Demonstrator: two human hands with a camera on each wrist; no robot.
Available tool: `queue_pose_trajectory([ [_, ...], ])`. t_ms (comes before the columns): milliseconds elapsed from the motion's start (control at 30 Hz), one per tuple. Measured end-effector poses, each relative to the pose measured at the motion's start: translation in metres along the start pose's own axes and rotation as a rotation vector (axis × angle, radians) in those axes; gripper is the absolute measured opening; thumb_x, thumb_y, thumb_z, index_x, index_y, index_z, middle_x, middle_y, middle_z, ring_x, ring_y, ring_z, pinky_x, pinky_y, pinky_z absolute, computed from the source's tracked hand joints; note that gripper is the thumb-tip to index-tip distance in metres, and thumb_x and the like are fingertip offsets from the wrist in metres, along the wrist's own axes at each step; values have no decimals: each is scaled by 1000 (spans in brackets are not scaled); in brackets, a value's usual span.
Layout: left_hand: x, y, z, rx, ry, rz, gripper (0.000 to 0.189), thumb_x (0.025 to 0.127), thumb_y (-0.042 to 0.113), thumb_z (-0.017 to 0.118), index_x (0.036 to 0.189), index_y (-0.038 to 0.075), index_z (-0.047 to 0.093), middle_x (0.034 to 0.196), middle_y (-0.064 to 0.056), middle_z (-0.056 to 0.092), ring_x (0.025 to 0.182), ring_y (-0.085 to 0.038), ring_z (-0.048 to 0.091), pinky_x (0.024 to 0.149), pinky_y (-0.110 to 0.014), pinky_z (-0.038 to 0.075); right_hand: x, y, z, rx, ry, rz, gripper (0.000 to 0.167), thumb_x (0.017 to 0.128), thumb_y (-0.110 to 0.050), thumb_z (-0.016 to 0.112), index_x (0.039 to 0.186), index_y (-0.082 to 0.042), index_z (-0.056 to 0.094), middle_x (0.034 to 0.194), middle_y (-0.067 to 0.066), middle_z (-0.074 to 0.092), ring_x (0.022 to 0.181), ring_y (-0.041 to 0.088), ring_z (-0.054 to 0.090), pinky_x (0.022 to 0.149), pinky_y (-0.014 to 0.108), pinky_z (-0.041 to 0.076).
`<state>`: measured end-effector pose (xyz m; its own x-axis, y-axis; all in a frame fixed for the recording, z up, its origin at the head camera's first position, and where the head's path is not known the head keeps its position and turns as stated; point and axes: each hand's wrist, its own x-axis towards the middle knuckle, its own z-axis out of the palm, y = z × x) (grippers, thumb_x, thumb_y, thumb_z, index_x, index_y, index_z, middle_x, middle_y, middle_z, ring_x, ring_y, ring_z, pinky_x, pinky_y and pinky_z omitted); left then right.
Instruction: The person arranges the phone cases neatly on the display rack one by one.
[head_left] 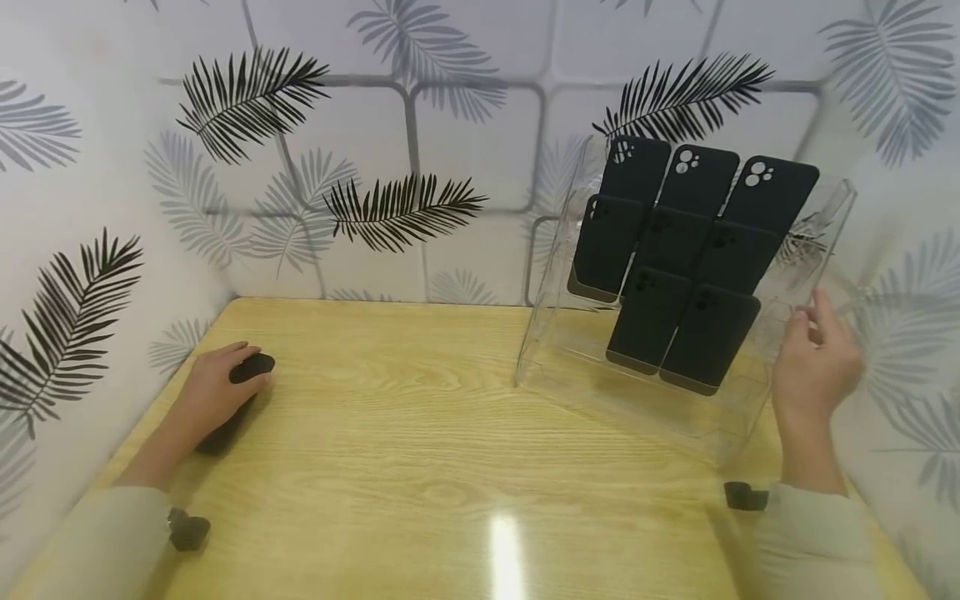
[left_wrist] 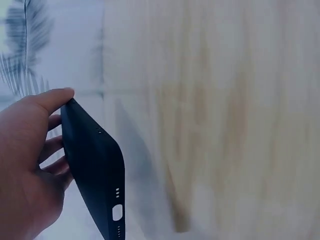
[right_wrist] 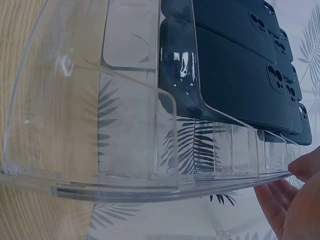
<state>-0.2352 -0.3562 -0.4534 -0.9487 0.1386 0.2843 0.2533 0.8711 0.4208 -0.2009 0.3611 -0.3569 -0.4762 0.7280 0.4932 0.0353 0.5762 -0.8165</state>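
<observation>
My left hand [head_left: 217, 385] grips a black phone case [left_wrist: 95, 160] at the table's left side; the left wrist view shows its edge with a port cutout, thumb on one side and fingers behind. My right hand [head_left: 816, 358] pinches the right side edge of a clear acrylic display stand [head_left: 555, 358], thumb and fingers on either face of the panel in the right wrist view. Several black phone cases [head_left: 709, 337] lean in the stand's tiers, camera cutouts up. The front tier holds two cases, toward its right part. The lower part of the left-hand case is cut off in the left wrist view.
A yellow wood-grain table [head_left: 390, 433] spreads under both arms. Walls with a leaf pattern [head_left: 405, 212] close in the back and both sides. Dark straps with small devices [head_left: 189, 530] sit at both wrists. Light glares on the table's front [head_left: 506, 554].
</observation>
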Motion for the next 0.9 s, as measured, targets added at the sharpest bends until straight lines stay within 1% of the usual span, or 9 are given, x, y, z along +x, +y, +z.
queue_pose_trajectory([
  [133,6,36,9,-63,64,42,54,95,25,72,137,-5,56,145,-36,45,132,-60,36,104,-71,29,0,-1,0,1,3,-28,36,100,-35,54,135,-34,65,122,4,73,78,-24,47,83,6,41],
  [267,14,73,24,-122,122,104,53,94,22,72,139,-2,56,148,-31,45,135,-54,35,105,-69,32,0,-1,0,-1,4,-31,36,100,-35,54,135,-37,64,122,5,73,78,-23,48,87,8,41],
  [333,19,90,33,-149,131,133,52,94,21,72,139,0,57,149,-28,45,137,-51,35,105,-67,34,0,-1,0,-5,5,-22,36,100,-36,53,135,-39,63,123,4,73,79,-23,49,88,9,42],
  [433,25,115,45,-190,119,163,52,95,22,72,141,3,57,152,-23,44,140,-47,33,105,-65,37,0,-1,-1,-5,6,-16,36,100,-35,54,135,-39,64,123,3,73,80,-22,50,87,9,42],
  [500,29,131,51,-214,110,174,52,95,24,72,142,5,57,154,-20,43,142,-45,32,105,-64,39,0,-1,0,0,5,-22,37,100,-34,54,135,-36,65,122,4,73,80,-22,50,86,9,41],
  [567,34,146,56,-236,113,200,52,95,25,72,142,7,57,155,-18,43,143,-43,31,105,-62,41,0,-2,1,7,6,-33,37,100,-33,54,135,-32,66,121,6,73,79,-23,49,85,8,42],
  [667,45,169,65,-273,130,254,51,95,25,72,142,7,58,155,-16,43,144,-41,32,106,-61,41,-1,-3,1,15,12,-44,37,100,-31,55,134,-28,67,120,8,74,78,-24,48,83,7,42],
  [767,56,193,75,-303,144,308,51,95,25,72,141,8,59,155,-16,43,143,-39,33,108,-59,40,-1,-2,1,14,17,-49,37,100,-31,54,134,-28,67,120,9,73,78,-24,47,81,7,42],
  [900,69,227,85,-326,157,354,50,96,26,71,141,9,59,155,-14,44,143,-37,34,109,-58,39,-2,-1,0,8,21,-58,37,100,-30,54,135,-29,66,120,10,73,76,-26,45,80,7,40],
])
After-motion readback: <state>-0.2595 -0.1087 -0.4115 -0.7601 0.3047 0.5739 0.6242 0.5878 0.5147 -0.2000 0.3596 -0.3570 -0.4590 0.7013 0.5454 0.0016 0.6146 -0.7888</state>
